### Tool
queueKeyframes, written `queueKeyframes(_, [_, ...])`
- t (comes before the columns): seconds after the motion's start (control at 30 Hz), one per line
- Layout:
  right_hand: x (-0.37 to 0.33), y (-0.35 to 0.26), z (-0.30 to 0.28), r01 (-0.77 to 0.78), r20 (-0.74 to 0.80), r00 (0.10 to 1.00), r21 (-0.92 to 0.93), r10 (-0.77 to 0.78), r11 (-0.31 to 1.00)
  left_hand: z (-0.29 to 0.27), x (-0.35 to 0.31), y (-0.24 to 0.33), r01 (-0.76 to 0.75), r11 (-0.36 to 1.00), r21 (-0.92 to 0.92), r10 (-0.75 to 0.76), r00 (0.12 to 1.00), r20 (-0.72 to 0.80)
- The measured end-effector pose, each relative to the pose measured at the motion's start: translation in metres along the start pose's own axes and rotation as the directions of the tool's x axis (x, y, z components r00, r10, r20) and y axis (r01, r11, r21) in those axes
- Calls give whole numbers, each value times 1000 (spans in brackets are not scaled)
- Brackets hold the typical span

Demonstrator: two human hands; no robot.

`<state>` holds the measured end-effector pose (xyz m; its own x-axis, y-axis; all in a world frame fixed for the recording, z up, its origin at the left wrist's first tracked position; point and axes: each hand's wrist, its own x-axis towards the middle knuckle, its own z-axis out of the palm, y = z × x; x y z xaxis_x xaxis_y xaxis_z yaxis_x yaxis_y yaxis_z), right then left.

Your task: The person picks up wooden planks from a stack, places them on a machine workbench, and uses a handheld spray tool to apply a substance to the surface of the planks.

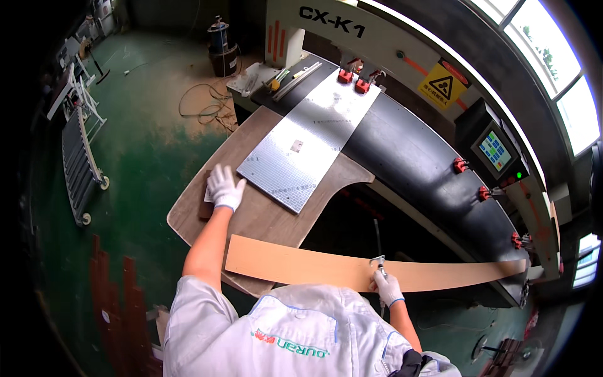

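Observation:
My left hand, in a white glove, is open with its fingers spread over the brown table. A small brown block lies partly under that hand. Just right of it, a silver-grey foil-faced panel stretches from the table to the machine. My right hand, also gloved, is closed around an air blow gun, whose thin nozzle points away from me. Close to my body, a long tan board runs from the table to the machine's right end, passing beneath the blow gun.
A machine with a dark curved bed, red clamps and a lit touch screen fills the right. Loose cable lies on the green floor near a drum. A wheeled rack and brown strips are at left.

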<state>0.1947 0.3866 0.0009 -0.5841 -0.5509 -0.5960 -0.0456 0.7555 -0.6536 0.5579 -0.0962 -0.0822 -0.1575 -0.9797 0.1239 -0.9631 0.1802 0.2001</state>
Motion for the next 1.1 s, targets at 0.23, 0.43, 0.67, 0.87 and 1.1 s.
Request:
queueKeyframes(0.23, [-24, -44, 33, 253, 328, 944, -619, -49, 743, 30, 17, 70, 59, 984, -166, -42, 994, 105])
queueKeyframes(0.43, [-25, -47, 37, 93, 45, 996, -550, -82, 830, 40, 16, 50, -30, 983, -181, 48, 994, 96])
queueKeyframes(0.67, [-13, -12, 15, -15, -272, 962, -10, 12, 1000, 34, 15, 53, -6, 990, -140, 28, 987, 158])
queueKeyframes(0.87, [-8, 4, 23, 31, 0, 999, -252, -32, 967, 48, 16, 49, -22, 985, -172, 40, 994, 102])
queueKeyframes(1.1, [-21, -16, 28, 21, -47, 998, -359, -41, 933, 36, 14, 52, -30, 989, -147, 51, 989, 136])
